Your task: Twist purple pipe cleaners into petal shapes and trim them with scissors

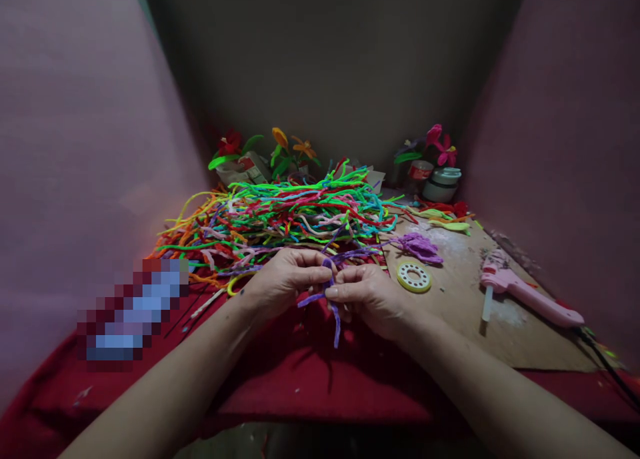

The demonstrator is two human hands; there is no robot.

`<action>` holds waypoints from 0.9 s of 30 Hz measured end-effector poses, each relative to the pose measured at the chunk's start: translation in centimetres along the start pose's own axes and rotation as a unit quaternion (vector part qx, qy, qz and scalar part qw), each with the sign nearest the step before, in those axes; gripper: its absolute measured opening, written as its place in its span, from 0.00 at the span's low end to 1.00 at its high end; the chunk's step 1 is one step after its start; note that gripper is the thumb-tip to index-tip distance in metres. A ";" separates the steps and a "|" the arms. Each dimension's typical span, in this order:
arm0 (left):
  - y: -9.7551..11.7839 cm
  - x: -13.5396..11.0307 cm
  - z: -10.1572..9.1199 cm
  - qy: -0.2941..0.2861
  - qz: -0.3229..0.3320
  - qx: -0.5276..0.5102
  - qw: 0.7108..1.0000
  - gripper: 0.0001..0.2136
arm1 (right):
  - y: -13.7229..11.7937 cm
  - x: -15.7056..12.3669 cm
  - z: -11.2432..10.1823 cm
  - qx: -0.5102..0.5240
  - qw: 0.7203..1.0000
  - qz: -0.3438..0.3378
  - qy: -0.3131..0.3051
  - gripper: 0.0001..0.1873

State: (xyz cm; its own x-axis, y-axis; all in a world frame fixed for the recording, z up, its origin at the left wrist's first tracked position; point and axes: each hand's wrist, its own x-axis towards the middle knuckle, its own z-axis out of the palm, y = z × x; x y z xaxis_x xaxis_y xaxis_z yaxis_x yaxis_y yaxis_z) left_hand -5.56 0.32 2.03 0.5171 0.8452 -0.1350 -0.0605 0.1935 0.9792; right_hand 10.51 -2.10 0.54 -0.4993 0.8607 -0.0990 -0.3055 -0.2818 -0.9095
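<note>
Both my hands meet over the front of the red cloth, pinching a purple pipe cleaner point(337, 320) between them. My left hand point(290, 272) has thumb and fingers closed on its upper part, where it is bent into a small loop. My right hand point(373, 296) grips it just below, thumb against the stems. Two loose ends stick out, one to the left and one hanging down. Behind my fingers lie more purple pipe cleaners point(357, 253), and a purple pipe-cleaner flower piece point(420, 247) rests on the board to the right.
A big heap of coloured pipe cleaners point(300, 209) fills the middle back. On the brown board point(460, 339) lie a yellow-rimmed disc point(414, 277) and a pink glue gun point(533, 296) with a cord. Scissors' yellow handle point(233, 286) shows at left. Finished flowers point(440, 146) and a lidded jar point(442, 184) stand behind.
</note>
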 end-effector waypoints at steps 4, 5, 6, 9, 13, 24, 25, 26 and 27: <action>-0.3 0.1 0.0 0.018 0.009 0.004 1.000 0.06 | 0.2 0.0 0.0 0.008 1.000 0.003 0.003 0.10; -0.4 0.1 0.0 0.020 0.010 0.005 1.000 0.06 | 0.4 0.0 0.0 0.006 1.000 0.000 0.004 0.10; -0.4 0.1 0.0 0.019 0.009 0.006 1.000 0.06 | 0.5 0.1 0.0 0.004 1.000 -0.003 0.006 0.11; -0.4 0.1 0.2 0.023 0.009 0.007 1.000 0.06 | 0.6 0.1 -0.1 -0.005 1.000 -0.003 0.013 0.11; 0.0 -0.1 0.9 0.091 0.034 0.122 0.988 0.07 | 0.5 0.2 0.0 -0.060 0.996 -0.004 0.064 0.11; -0.5 -0.4 2.3 0.211 0.192 0.320 0.903 0.07 | 0.2 -0.1 0.8 -0.132 0.982 -0.031 0.130 0.13; -0.5 -0.3 2.3 0.213 0.210 0.334 0.894 0.07 | 0.2 -0.1 0.8 -0.129 0.983 -0.030 0.129 0.13; -0.5 -0.3 2.3 0.214 0.234 0.353 0.880 0.07 | 0.2 -0.1 0.8 -0.125 0.984 -0.028 0.127 0.13; -0.4 -0.2 2.2 0.216 0.253 0.367 0.868 0.07 | 0.1 -0.1 0.8 -0.123 0.984 -0.025 0.125 0.13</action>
State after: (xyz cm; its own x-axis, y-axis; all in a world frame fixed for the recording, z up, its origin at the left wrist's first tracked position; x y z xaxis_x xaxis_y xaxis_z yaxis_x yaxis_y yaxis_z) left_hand -3.73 -1.03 1.98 0.2051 0.8678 0.4525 0.4565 -0.4938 0.7401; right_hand 9.90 -2.53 0.77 -0.2639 0.9571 -0.1193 -0.1046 -0.1514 -0.9829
